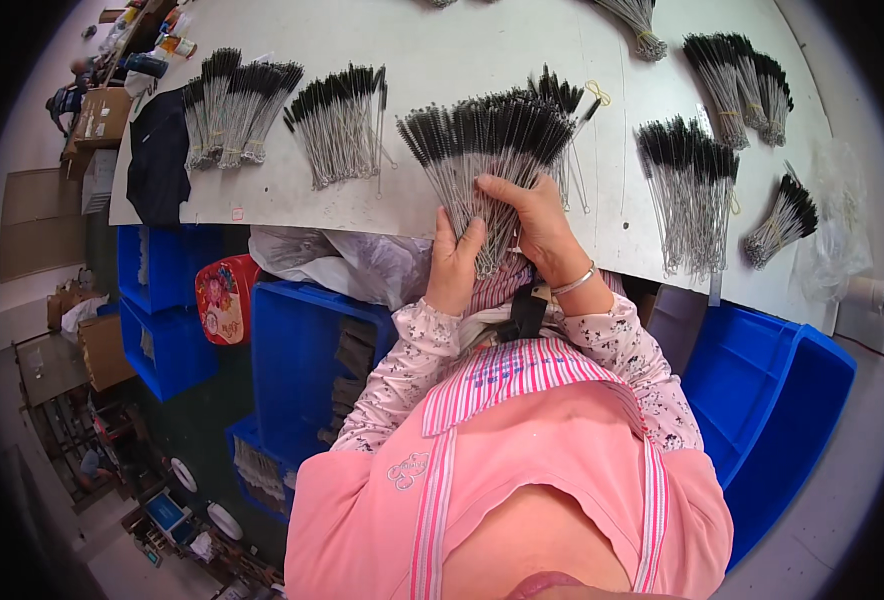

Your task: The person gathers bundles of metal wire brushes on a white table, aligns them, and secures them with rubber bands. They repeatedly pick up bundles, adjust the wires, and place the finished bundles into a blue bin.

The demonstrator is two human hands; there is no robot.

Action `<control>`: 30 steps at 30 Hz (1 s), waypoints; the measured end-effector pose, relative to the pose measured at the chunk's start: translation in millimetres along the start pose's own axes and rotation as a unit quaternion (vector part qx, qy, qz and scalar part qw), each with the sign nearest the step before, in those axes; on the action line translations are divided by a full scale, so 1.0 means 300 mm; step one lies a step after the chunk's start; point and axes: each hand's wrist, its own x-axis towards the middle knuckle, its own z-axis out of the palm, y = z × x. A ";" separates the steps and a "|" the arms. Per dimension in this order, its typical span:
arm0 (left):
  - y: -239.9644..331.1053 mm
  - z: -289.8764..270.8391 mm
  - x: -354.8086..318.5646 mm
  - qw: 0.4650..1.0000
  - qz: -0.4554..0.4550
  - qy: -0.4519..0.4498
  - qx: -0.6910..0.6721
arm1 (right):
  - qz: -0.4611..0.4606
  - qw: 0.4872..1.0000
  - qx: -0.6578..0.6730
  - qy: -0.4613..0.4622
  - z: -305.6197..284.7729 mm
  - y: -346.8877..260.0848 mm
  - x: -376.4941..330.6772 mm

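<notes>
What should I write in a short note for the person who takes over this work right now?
Left hand: grips the wire stems of a fanned bunch of black bristle brushes at the near edge of the white table.
Right hand: lies on the same bunch, fingers over the stems.
Done: some bunches already tied with yellow bands, such as the banded bunches at far right.
Left: the held bunch shows no band; a loose yellow band lies beside it. The left piles look loose too.
</notes>
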 end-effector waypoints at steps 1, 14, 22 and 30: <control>0.004 0.010 -0.001 1.000 0.001 0.012 -0.017 | 0.000 1.000 0.008 0.008 -0.003 0.001 0.000; 0.021 0.001 -0.007 0.995 0.051 0.005 0.083 | -0.016 1.000 0.007 -0.008 0.013 -0.013 -0.012; 0.015 0.009 -0.014 0.991 -0.052 -0.118 0.029 | -0.211 0.831 -0.513 0.039 -0.001 0.022 -0.015; 0.120 0.005 -0.006 0.987 -0.133 -0.037 -0.078 | -0.263 0.852 -0.450 0.054 -0.019 -0.058 -0.022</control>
